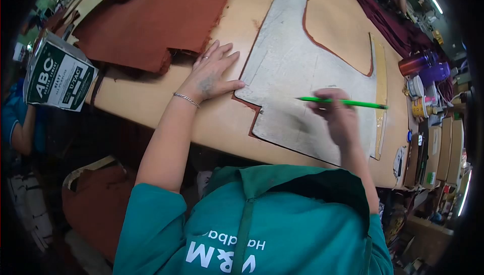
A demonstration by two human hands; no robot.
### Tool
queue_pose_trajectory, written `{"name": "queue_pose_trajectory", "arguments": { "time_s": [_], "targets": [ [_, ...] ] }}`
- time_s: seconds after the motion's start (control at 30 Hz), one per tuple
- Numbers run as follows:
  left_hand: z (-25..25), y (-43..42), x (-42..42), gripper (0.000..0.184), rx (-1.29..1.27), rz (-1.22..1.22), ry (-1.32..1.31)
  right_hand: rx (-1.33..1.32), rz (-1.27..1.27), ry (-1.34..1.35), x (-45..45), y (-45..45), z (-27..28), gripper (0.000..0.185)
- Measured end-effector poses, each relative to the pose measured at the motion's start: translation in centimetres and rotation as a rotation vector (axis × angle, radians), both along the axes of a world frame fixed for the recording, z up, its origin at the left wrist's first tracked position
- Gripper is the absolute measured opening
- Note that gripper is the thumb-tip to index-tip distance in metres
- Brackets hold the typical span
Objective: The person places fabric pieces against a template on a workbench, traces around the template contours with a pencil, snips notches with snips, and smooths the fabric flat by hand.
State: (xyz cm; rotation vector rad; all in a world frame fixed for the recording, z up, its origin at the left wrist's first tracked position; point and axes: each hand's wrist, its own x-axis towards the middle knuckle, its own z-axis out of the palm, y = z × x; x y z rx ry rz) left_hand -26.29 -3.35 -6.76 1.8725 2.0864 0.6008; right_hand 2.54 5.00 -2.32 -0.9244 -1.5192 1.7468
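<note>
On the table lies a large whitish pattern template (297, 58) with a curved cut-out and stepped corner. Thin edges of rust-brown fabric (253, 127) show from beneath it. My left hand (214, 73) rests with fingers spread on the tabletop, its thumb touching the template's left edge. Above the template's right half, my right hand (339, 116) grips a slim green pen (362, 104), held nearly level with its tip to the left. That hand is slightly blurred, and I cannot tell whether the tip touches anything.
Rust-brown fabric (146, 22) covers the table's back left, near an ABC cement tin (60, 75). A yellowish strip (380, 83) lies along the template's right side. Maroon cloth (385, 20), a purple container (434, 73) and white tubs (415, 87) stand at the right. Another person's arm (22, 133) shows far left.
</note>
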Motion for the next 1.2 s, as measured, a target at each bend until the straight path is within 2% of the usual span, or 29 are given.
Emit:
{"name": "queue_pose_trajectory", "arguments": {
  "time_s": [0.07,0.23,0.37,0.47,0.57,0.67,0.8,0.93,1.1,1.2],
  "targets": [
    [-0.2,0.0,-0.1,0.074,0.009,-0.003,-0.010,0.026,0.161,-0.035,-4.0,-1.5,-1.3,0.010],
    [-0.5,-0.2,-0.2,0.077,0.019,-0.009,0.016,0.058,0.177,-0.008,-9.3,-3.6,-4.2,0.014],
    [-0.5,-0.1,-0.3,0.080,0.005,-0.018,-0.017,0.242,0.106,-0.022,-10.1,-4.1,-5.1,0.011],
    [-0.2,-0.1,-0.3,0.081,-0.019,-0.023,-0.021,0.283,0.198,-0.125,-9.9,-4.1,-4.8,0.012],
    [-0.4,0.0,-0.3,0.081,-0.027,-0.023,-0.008,0.278,0.210,-0.098,-10.3,-4.2,-4.8,0.011],
    [-0.4,0.0,-0.3,0.081,-0.019,-0.025,0.003,0.345,0.108,-0.078,-10.6,-4.3,-5.3,0.010],
    [-0.8,0.0,-0.3,0.078,0.026,-0.028,-0.018,0.432,0.118,-0.189,-7.8,-3.3,-4.5,0.009],
    [-0.5,0.0,-0.1,0.078,0.019,-0.016,-0.029,0.372,0.141,-0.211,-6.8,-3.0,-3.5,0.009],
    [-0.6,0.0,-0.2,0.078,0.034,-0.024,-0.011,0.304,0.144,-0.085,-9.7,-3.5,-4.4,0.012],
    [-0.7,0.0,-0.3,0.079,0.030,-0.025,-0.009,0.394,0.139,-0.111,-10.8,-3.5,-5.1,0.012]
  ]
}}
